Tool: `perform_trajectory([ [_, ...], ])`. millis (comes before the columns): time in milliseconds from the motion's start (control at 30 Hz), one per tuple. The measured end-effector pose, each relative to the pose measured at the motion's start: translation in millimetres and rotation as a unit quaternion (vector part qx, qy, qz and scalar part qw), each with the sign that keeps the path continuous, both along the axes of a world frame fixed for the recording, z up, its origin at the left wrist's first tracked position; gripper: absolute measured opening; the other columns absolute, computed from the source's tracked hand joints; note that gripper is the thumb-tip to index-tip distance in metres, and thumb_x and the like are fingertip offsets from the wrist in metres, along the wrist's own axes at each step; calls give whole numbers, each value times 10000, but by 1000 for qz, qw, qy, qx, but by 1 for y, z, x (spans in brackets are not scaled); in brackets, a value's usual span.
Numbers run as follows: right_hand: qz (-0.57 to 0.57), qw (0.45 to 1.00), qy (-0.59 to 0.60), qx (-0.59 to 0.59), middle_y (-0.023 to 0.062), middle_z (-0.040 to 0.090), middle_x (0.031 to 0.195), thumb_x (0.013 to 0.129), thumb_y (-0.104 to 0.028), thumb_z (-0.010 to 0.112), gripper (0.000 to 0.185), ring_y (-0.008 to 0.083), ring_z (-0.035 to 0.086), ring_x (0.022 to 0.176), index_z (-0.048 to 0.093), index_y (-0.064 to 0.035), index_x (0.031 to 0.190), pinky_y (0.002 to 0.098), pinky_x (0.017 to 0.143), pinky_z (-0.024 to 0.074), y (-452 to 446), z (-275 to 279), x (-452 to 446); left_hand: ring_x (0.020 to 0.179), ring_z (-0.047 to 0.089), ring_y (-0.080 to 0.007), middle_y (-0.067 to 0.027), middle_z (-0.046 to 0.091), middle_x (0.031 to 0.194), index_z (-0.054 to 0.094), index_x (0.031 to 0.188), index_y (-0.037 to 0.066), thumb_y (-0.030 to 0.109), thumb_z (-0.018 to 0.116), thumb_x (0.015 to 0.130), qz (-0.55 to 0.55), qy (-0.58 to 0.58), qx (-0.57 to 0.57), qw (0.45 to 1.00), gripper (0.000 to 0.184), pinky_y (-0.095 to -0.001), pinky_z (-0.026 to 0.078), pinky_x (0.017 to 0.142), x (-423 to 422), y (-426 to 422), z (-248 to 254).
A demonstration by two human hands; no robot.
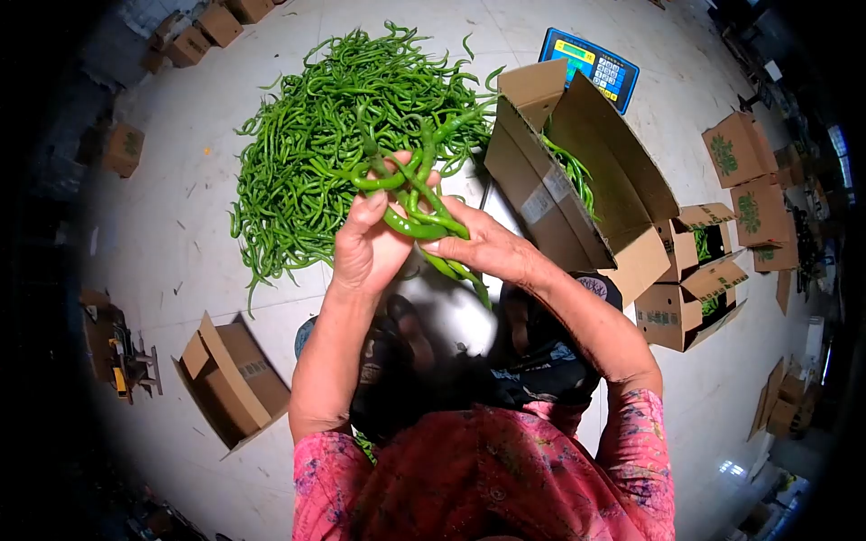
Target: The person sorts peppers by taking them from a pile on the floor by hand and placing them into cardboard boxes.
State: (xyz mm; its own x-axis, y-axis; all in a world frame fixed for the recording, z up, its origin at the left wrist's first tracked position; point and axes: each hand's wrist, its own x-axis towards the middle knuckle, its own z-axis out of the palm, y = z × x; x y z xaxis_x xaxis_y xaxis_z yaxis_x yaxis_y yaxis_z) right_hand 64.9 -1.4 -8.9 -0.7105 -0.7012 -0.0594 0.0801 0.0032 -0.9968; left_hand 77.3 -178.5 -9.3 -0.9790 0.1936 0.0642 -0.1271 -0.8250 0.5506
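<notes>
Several long green peppers (419, 224) are held between my two hands, in front of a large pile of green peppers (334, 135) on the floor. My left hand (372, 236) has its palm turned up, its fingers curled behind the peppers. On the other side, my right hand (487, 242) grips the same bunch with thumb and fingers. Right of the hands stands an open cardboard box (550, 194) with some green peppers (573, 171) inside. Behind that box is a blue scale display (591, 68).
An open cardboard box (233, 383) lies on the floor at the lower left. Two smaller boxes with peppers (663, 316) stand at the right. More boxes (740, 149) line the far right, and others (189, 45) the upper left.
</notes>
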Motion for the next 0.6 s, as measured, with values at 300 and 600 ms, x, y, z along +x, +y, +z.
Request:
perform_trajectory([
  [300,-9,994,-112,-10,2,552,904,901,-298,627,512,87,523,752,449,-71,1324,256,640,457,0,-6,12,1158,513,-275,-181,565,1200,550,1162,4,236,564,928,73,-79,29,994,330,-396,390,1035,-3,11,-1],
  [600,-10,996,-26,82,48,580,743,887,-251,608,298,143,543,676,589,-69,1122,306,638,459,21,-11,9,979,610,-236,-130,632,1033,557,1165,36,138,567,887,155,-165,-11,974,297,-370,498,893,-16,-5,-19],
])
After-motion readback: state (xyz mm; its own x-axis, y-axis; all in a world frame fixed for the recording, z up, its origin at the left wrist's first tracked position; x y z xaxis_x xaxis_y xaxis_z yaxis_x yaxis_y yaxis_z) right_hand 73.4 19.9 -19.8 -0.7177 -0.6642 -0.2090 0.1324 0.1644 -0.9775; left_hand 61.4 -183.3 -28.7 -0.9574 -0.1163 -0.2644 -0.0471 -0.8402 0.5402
